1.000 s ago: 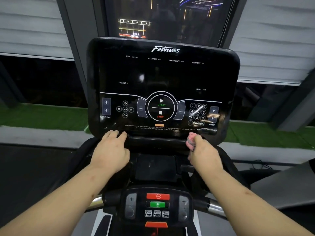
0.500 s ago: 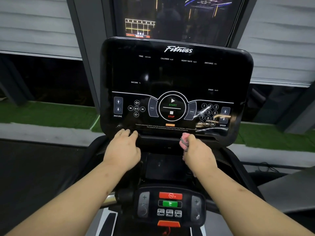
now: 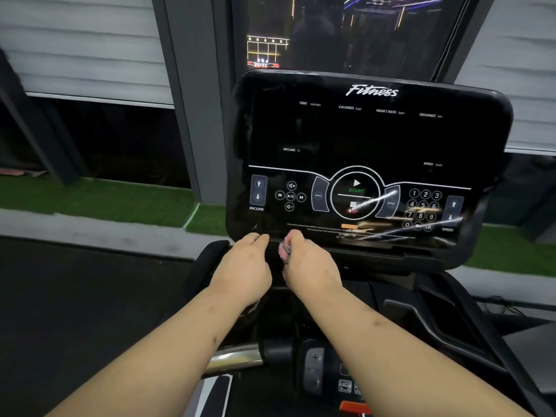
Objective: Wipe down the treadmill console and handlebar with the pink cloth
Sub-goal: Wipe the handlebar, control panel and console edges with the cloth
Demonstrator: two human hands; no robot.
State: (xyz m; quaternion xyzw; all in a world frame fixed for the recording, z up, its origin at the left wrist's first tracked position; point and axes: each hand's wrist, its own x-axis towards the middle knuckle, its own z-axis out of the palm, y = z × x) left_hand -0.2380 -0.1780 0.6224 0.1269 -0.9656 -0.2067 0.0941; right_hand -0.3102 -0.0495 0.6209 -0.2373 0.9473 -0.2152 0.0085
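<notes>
A gym: a treadmill console (image 3: 370, 158) labelled "Fitness" with start, stop, speed and incline buttons, a handlebar (image 3: 237, 356) below, and green turf (image 3: 99, 197) beyond.

view: head-worn, single | looks: forward and down over left hand (image 3: 243, 267) and right hand (image 3: 311, 266) | range: near | console (image 3: 361, 136) just beyond both hands

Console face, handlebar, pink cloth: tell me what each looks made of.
Console face: glossy black plastic or glass, going by the mirrored light streaks. Handlebar: polished bare metal, silvery with bright highlights. Pink cloth: soft fuzzy fabric, perhaps microfibre, bunched in the right hand.
</notes>
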